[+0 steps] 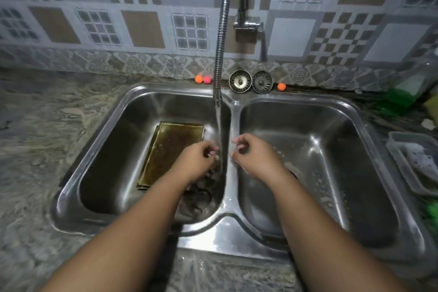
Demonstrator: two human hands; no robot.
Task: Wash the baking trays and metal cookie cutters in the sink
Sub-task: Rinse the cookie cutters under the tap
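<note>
Over the sink's (142, 92) divider, the left hand (198, 161) and right hand (254, 157) hang loosely curled on either side of the water (219, 130) running from the tap (221, 31); whether they hold anything, I cannot tell. A tray (169, 147) lies in the left basin, with dark cutters (199, 194) blurred below the left hand. Two strainers (251, 82) stand at the back rim.

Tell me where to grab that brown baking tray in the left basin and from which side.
Probably take the baking tray by its far rim, reaching over it with the left hand. It lies propped in the left basin with the far edge raised and fully exposed, while the near end is lower and partly hidden behind the left forearm.
</note>
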